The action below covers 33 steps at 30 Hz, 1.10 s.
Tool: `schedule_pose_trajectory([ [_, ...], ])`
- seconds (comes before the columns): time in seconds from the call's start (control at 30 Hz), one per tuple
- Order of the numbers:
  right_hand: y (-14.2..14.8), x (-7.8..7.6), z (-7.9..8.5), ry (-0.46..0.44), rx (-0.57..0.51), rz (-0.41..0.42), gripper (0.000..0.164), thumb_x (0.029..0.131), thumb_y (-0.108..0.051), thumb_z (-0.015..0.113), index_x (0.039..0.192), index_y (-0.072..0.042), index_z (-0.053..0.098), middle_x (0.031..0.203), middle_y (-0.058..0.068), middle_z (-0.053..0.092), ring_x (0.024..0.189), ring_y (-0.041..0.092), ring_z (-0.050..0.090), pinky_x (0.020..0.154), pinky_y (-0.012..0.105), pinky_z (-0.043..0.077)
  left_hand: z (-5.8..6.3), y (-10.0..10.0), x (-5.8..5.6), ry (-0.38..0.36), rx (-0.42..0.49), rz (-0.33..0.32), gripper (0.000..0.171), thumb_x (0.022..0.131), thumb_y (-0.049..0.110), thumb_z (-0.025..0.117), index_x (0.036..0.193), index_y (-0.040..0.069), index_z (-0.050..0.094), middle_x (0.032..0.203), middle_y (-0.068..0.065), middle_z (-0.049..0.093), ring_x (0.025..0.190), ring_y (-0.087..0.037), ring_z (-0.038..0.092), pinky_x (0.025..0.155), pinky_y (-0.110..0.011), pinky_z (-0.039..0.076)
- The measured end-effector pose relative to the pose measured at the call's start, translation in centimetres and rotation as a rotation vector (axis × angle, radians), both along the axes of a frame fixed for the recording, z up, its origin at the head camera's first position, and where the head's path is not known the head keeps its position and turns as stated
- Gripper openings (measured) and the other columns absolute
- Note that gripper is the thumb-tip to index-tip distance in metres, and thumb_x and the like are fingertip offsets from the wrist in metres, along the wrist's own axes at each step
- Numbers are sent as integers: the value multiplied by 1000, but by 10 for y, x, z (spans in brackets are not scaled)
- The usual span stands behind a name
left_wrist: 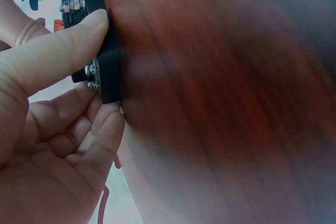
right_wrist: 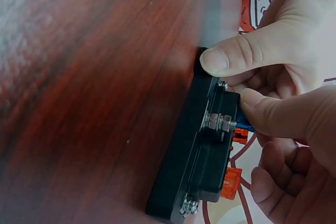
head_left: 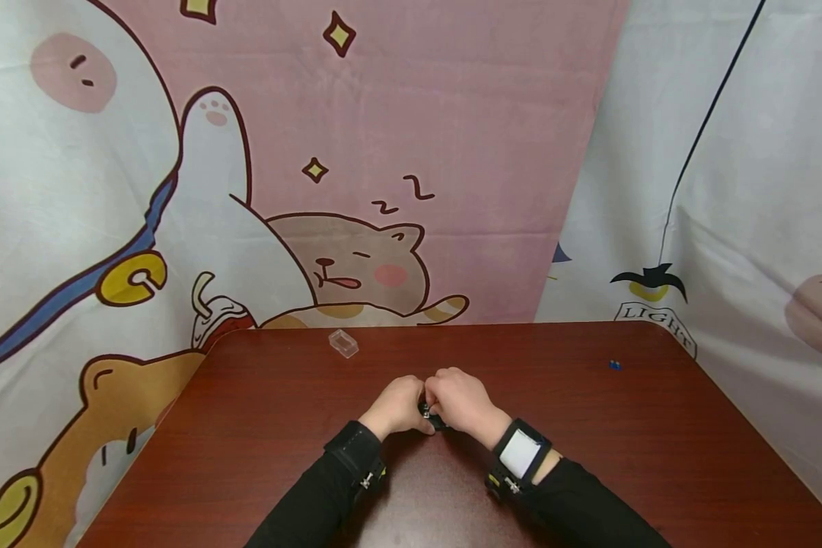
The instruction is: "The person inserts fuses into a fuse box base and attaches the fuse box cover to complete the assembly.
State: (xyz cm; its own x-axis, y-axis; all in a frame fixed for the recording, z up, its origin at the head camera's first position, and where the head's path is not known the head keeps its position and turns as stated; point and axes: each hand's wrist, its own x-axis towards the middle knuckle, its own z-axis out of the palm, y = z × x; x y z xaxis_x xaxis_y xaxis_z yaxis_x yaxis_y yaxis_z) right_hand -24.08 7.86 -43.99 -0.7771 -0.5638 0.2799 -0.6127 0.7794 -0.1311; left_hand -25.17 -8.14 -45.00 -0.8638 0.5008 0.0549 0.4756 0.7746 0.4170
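A black fuse block (right_wrist: 210, 163) with metal bolts and nuts stands on the table. My left hand (head_left: 399, 405) holds one end of it, with the thumb on its black base in both wrist views. My right hand (head_left: 464, 402) pinches a small blue blade fuse (right_wrist: 244, 122) at the block's top; the thumb covers much of it, and I cannot tell how deep it sits. Beside the blue fuse an orange-red fuse (right_wrist: 240, 136) sits in the block, and another orange fuse (right_wrist: 231, 183) is farther along. In the head view both hands mostly hide the block (head_left: 434, 418).
The brown wooden table (head_left: 246, 457) spans the front. A clear plastic box (head_left: 343, 343) lies near its back edge, left of the hands. Small blue pieces (head_left: 614, 365) lie at the back right. A printed cloth (head_left: 452, 152) hangs behind the table.
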Motion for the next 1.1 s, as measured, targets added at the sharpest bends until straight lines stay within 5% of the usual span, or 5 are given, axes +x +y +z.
schedule_pose_trajectory([
  [0.57,1,-1,-1,-46,-52,-14,28,76,-16,86,68,-22,60,70,-8,48,66,11,50,55,26,43,0,1,1,-15,9,9,36,60,23,96,75,12,65,76,0,55,67,-12,46,63,-28,41],
  [1.1,10,-3,10,-98,-101,-15,16,77,-19,85,80,-22,69,78,-9,57,76,12,57,63,29,48,0,0,0,-7,5,-11,35,60,23,96,77,12,67,76,1,58,70,-10,47,66,-28,42],
])
